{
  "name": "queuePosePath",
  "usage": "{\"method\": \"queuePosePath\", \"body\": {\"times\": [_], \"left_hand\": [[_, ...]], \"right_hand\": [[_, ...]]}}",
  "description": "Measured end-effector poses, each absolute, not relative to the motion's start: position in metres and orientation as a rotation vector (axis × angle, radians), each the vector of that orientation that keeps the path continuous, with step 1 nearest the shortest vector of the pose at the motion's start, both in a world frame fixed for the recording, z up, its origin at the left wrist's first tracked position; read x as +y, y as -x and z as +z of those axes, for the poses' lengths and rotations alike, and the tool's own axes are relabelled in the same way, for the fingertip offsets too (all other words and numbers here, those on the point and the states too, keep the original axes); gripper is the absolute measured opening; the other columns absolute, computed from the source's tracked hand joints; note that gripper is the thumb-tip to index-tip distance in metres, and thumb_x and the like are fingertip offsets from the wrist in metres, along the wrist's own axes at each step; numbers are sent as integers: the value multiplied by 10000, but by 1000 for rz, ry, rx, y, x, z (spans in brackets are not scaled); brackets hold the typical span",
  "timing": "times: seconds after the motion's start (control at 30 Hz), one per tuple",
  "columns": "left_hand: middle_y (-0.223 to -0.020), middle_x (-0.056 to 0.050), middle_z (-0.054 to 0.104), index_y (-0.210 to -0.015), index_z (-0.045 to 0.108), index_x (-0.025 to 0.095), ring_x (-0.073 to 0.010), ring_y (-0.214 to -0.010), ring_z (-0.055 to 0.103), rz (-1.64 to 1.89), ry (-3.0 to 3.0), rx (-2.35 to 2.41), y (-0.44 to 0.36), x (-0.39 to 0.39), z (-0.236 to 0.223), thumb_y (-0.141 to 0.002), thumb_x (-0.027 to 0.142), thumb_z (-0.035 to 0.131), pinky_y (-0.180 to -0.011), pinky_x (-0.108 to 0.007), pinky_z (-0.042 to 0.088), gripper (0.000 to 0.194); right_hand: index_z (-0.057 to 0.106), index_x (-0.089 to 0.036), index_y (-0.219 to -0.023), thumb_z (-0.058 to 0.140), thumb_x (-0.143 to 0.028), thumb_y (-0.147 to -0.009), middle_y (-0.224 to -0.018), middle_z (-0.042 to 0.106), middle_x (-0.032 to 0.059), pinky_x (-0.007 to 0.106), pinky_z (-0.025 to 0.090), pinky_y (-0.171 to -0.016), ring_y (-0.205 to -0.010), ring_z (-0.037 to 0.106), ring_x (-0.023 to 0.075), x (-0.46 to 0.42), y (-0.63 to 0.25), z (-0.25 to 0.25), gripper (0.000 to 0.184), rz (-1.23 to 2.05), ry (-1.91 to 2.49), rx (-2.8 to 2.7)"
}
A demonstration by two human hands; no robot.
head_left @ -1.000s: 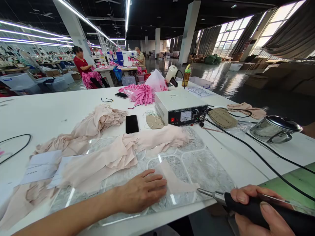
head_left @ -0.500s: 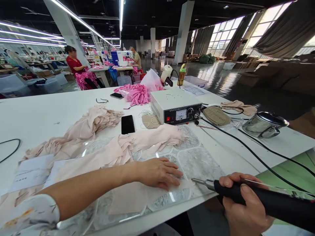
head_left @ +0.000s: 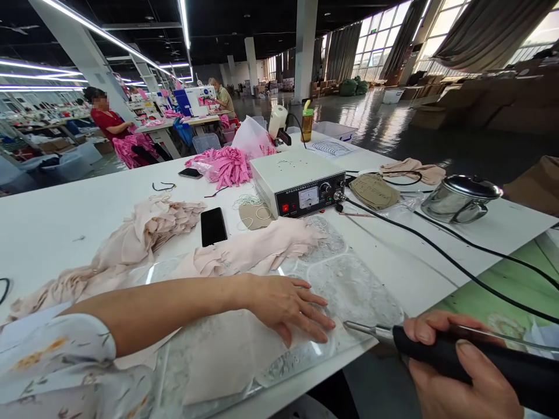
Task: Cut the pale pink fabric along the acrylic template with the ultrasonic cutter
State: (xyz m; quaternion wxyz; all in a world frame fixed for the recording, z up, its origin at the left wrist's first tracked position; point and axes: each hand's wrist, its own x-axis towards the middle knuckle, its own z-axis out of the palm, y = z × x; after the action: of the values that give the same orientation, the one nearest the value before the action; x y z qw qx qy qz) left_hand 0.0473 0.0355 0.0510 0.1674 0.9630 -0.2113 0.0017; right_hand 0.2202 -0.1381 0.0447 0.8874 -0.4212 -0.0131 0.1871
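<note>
My left hand [head_left: 294,308] lies palm down with fingers spread, on a flat piece of pale pink fabric [head_left: 218,361]. Beneath that fabric is a glossy, see-through sheet [head_left: 349,285] with a grey marbled pattern. My right hand [head_left: 471,372] is wrapped around the black handle of a corded ultrasonic cutter [head_left: 437,346]. Its narrow metal tip points left, just beyond my left fingertips, close to the fabric's right end. Whether the tip touches the sheet I cannot tell. Behind my left hand lies a stack of pale pink fabric pieces [head_left: 266,247].
A white control box [head_left: 297,174] stands behind, its black cable [head_left: 419,238] running right. Around it are a phone [head_left: 213,227], a bunch of pink strips [head_left: 229,166], a steel-lidded cup [head_left: 460,201] and another fabric pile [head_left: 144,233]. Two people work farther back.
The view has shifted, moving the table's things leftward. My left hand has slid right, its fingertips nearer the cutter's tip, with fingers spread wider. My right hand keeps its grip.
</note>
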Motion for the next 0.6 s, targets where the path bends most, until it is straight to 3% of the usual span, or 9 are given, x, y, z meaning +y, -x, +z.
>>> {"method": "queuePosePath", "body": {"times": [0.17,0.37,0.6], "left_hand": [[-1360,53,544,-1187,622,363,-215,-1352,407,-134,-2762,-635,-60,44,45,-909,410,583,-1162,-394,249,284],[-1461,-69,428,-1347,503,179,-249,-1392,336,-105,-2789,-588,-60,49,43,-950,448,515,-1165,-409,233,480],[-1308,-86,586,-1066,633,177,-222,-1337,422,23,-2755,-698,-54,52,40,-966,373,536,-1105,-351,333,240]], "right_hand": [[482,-217,-747,523,-152,-451,-792,407,-10,243,418,-447,-623,412,116,-144,-222,53,305,343,891,-10],[524,-209,-754,572,-218,-548,-696,448,-26,258,415,-428,-515,427,100,-148,-220,43,212,374,863,-152],[602,-215,-785,667,-255,-617,-701,541,-16,290,459,-465,-506,502,114,-126,-213,23,185,367,799,-267]]}}
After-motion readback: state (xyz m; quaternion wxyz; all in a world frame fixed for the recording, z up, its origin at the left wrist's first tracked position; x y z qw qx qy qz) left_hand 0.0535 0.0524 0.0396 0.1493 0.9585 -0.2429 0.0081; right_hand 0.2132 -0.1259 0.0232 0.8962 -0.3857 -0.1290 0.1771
